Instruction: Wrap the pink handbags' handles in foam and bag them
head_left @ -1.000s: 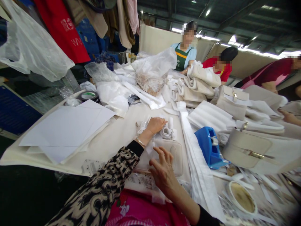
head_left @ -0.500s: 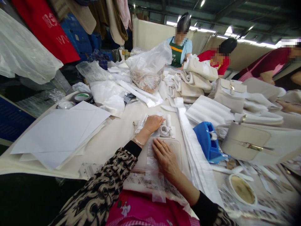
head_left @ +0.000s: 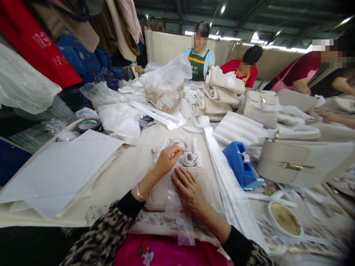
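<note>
Your right hand lies spread on the flat beige bag with rounded corners, which sits on the cream-covered desk right in front of you. Its grip is open, palm down, fingertips close to the bag's twelve o'clock edge. Your left hand is at the bag's eleven to twelve o'clock side, thumb and fingers bent toward each other — I cannot tell whether that grip is closed on anything.

Just beside its fingertips, toward one o'clock, stands a small white-wrapped coil. A translucent plastic strip runs from the bag toward six o'clock.

Around the bag, flat white sheets of paper lie at nine o'clock, long soft white strips and a blue plastic tape dispenser at two — and a round white tub of tan paste between three and four.
</note>
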Demonstrator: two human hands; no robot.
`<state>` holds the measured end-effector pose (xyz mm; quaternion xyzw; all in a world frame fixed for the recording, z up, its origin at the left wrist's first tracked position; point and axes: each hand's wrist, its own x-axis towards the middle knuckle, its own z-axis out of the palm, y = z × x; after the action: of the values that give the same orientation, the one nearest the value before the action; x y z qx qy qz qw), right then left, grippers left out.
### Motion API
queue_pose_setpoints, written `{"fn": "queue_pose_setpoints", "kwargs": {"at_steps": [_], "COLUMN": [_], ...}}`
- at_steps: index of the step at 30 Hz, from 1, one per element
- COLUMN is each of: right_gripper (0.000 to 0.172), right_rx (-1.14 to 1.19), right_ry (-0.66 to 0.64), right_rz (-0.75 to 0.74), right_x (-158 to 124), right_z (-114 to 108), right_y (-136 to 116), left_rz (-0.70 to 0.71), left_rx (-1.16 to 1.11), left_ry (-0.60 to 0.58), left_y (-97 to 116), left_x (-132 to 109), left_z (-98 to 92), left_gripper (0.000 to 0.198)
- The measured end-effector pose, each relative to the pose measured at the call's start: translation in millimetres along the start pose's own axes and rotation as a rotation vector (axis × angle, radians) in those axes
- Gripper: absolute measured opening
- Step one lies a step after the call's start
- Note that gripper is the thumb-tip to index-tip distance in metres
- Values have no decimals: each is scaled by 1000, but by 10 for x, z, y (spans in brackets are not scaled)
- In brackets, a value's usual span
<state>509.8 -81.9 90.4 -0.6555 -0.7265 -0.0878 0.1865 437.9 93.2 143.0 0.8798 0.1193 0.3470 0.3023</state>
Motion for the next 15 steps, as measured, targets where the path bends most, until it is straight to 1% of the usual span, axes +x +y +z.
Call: {"fn": "queue_pose_setpoints", "kwargs": {"at_steps": [1,3,5,6,9,11,13,15], "right_gripper": [54,56,56,55,48,42,40,45], "right_rx": [9,30,58,77,154,229,329,405], "right_ry": [2,16,38,48,83,109,120,68], "right_rz": [2,4,3,0,-17,-30,-36,-21], "right_x": [-6,-7,5,13,-7,-111,-320,-615], "right_z": [3,9,17,20,1,-59,-165,-283], "right_y": [0,3,15,26,77,92,49,-73], "left_rz": [29,77,104,111,141,180,216,241], "left_rx": [-3,42,100,122,162,191,223,239], "left_ry": [-44,-141,-197,-207,-229,-252,-273,-288], "left_y": [36,60,34,12,-41,-55,-58,-59], "left_x": [-167,-476,-689,-750,-799,-789,-792,-815], "left_z": [-27,-56,-58,-53,-29,-18,-15,-16], "left_gripper": [20,28,39,42,40,35,34,36]}}
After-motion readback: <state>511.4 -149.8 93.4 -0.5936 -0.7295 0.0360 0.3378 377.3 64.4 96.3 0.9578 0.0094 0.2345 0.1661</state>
